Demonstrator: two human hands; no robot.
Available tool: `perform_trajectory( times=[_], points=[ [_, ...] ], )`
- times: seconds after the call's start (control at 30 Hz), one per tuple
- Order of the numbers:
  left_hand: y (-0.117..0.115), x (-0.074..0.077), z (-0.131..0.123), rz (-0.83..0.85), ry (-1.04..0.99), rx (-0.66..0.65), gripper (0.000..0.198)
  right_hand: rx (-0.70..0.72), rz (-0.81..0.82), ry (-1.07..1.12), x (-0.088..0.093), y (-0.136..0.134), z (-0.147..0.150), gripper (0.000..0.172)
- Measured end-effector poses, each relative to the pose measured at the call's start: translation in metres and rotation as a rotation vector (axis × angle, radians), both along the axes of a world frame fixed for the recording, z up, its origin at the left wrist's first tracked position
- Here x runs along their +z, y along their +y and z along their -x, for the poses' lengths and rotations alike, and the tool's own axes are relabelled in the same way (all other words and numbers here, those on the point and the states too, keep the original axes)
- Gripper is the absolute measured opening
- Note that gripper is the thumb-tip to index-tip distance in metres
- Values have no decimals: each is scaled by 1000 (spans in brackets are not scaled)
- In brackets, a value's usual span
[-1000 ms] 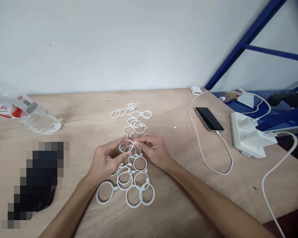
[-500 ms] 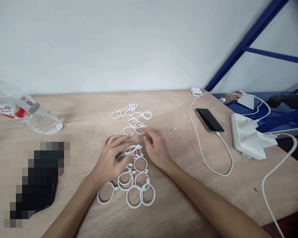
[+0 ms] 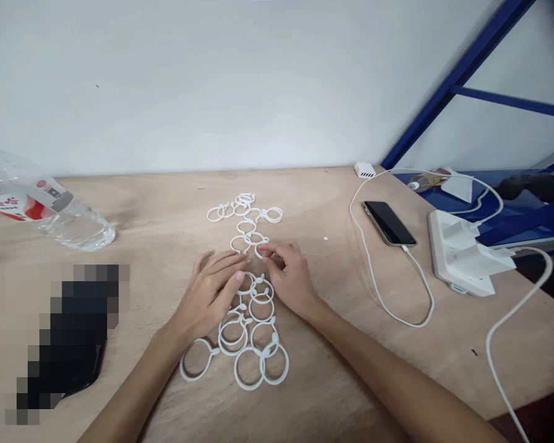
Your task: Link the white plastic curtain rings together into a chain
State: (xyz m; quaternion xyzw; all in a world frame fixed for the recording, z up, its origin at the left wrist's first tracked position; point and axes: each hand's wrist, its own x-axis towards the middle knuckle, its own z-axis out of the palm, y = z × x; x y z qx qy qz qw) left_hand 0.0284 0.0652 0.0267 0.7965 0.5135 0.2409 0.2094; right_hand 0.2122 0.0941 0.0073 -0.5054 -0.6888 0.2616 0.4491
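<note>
Several white plastic rings with small eyelets lie on the wooden table in two groups. The nearer group (image 3: 249, 389) spreads between and below my hands; the farther group (image 3: 246, 221) lies beyond my fingertips. My left hand (image 3: 212, 289) rests palm down with its fingers stretched out, partly covering rings of the nearer group. Its thumb is beside a ring's edge. At the near end of the farther group, my right hand (image 3: 292, 277) has thumb and index finger closed on a white ring (image 3: 258, 251), whose right part the fingers hide.
A clear water bottle (image 3: 80, 218) lies on its side at the left, above a black object (image 3: 85, 369) partly pixelated. On the right are a phone (image 3: 390, 223), its white cable (image 3: 373, 277), a power strip (image 3: 438, 252) and a white charger block (image 3: 364, 170). Behind stands a wall.
My right hand has drawn a ring slightly nearer from the far group. Near my left thumb, rings of the near group have shifted right and now overlap differently. My left hand has barely moved.
</note>
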Motion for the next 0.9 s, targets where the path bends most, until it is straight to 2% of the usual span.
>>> perform_trajectory(
  times=[0.37, 0.63, 0.9],
  points=[
    [1, 0, -2, -46, -58, 20, 36, -94, -48, -147, -4, 1, 0, 28],
    [1, -2, -1, -50, -70, 22, 36, -108, 38, -277, -1, 0, 2, 25],
    [2, -3, 0, -54, -102, 32, 37, -39, 11, -175, 0, -2, 2, 25]
  ],
)
